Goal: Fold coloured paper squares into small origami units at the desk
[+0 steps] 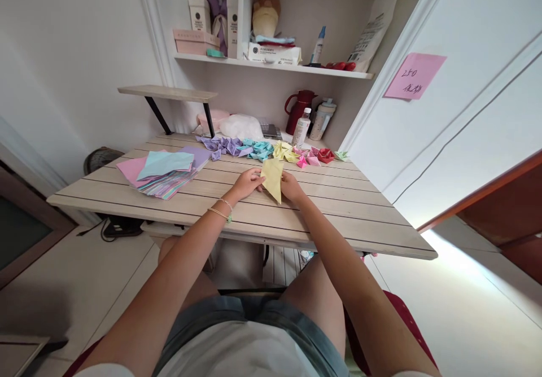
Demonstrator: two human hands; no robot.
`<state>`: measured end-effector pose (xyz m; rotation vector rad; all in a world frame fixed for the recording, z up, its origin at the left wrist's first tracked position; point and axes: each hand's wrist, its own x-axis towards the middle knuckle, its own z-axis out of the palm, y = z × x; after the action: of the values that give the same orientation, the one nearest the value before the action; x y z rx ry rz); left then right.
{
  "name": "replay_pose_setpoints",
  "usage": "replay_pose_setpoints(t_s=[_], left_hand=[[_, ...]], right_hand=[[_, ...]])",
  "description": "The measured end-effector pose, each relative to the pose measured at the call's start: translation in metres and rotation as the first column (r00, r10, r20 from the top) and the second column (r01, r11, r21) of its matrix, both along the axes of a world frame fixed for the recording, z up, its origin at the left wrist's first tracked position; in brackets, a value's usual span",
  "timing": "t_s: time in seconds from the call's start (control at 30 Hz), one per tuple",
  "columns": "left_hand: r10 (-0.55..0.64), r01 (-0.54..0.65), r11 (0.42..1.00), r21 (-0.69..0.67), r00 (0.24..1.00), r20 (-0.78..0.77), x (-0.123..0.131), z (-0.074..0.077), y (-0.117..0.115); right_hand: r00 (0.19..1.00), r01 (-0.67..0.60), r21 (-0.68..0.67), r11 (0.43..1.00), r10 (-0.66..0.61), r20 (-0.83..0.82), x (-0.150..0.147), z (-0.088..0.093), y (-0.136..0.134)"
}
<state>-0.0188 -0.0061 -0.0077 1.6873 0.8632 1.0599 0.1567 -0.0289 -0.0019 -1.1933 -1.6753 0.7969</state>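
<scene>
A yellow sheet of origami paper (272,178), folded to a pointed kite-like shape, is held up over the middle of the desk. My left hand (249,183) pinches its left edge between thumb and fingers. On the other side my right hand (290,187) grips the right edge, its fingers partly hidden behind the paper. Just beyond lies a row of folded paper pieces: purple ones (226,145), blue ones (259,149), yellow ones (285,151), pink ones (311,156), a red one (326,155) and a green one (341,155).
A fanned stack of coloured paper (165,172) lies on the desk (237,219) at left, near a small raised shelf (169,91). A plastic bottle (301,128), red jug (300,112) and tumbler (322,119) stand at the back. A pink note (415,76) hangs on the right.
</scene>
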Motion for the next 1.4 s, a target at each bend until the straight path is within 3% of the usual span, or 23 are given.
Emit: replay_pose_setpoints(t_s=[0.1, 0.27, 0.43, 0.6, 0.7, 0.83, 0.97, 1.1, 1.2, 1.33, 1.4], left_hand=[[0.021, -0.018, 0.998, -0.066, 0.998, 0.059, 0.000, -0.001, 0.004], [0.006, 0.007, 0.995, -0.100, 0.991, 0.133, 0.000, -0.002, 0.006], [0.039, -0.023, 0.990, -0.142, 0.994, 0.107, 0.000, 0.001, 0.005], [0.089, -0.085, 0.991, -0.106, 0.996, 0.031, -0.001, 0.003, 0.005], [0.101, -0.097, 0.988, -0.117, 0.994, 0.035, -0.001, 0.003, 0.005], [0.068, -0.057, 0.987, -0.151, 0.995, 0.069, 0.000, 0.003, 0.005], [0.043, -0.024, 0.985, -0.168, 0.993, 0.107, -0.001, 0.006, 0.004], [0.022, -0.007, 0.988, -0.157, 0.995, 0.098, -0.003, 0.006, 0.003], [-0.006, 0.018, 0.990, -0.140, 0.996, 0.083, -0.003, 0.006, 0.001], [-0.042, 0.051, 0.984, -0.168, 0.998, 0.055, -0.001, 0.007, 0.000], [-0.059, 0.069, 0.981, -0.182, 0.996, 0.060, 0.001, 0.007, 0.000]], right_hand=[[0.986, -0.065, -0.033, 0.997, 0.059, -0.155, -0.002, -0.004, 0.003], [0.947, -0.072, -0.073, 0.995, 0.045, -0.320, -0.001, -0.010, 0.009], [0.976, -0.007, -0.019, 1.000, 0.003, -0.216, 0.002, -0.011, 0.013], [0.966, -0.102, -0.040, 0.994, 0.089, -0.243, -0.001, -0.010, 0.008], [0.977, -0.079, -0.067, 0.995, 0.064, -0.205, -0.003, -0.008, 0.006], [0.984, -0.029, -0.097, 0.995, 0.011, -0.177, -0.003, -0.005, 0.005], [0.972, -0.057, -0.128, 0.990, 0.025, -0.233, -0.003, -0.003, 0.004], [0.990, -0.057, -0.042, 0.997, 0.051, -0.132, -0.004, 0.000, -0.003], [1.000, 0.003, 0.026, 1.000, -0.003, -0.002, -0.005, 0.003, -0.007], [0.976, 0.199, 0.003, 0.980, -0.198, 0.089, -0.007, 0.005, -0.007], [0.965, 0.226, -0.004, 0.974, -0.224, 0.136, -0.007, 0.005, -0.007]])
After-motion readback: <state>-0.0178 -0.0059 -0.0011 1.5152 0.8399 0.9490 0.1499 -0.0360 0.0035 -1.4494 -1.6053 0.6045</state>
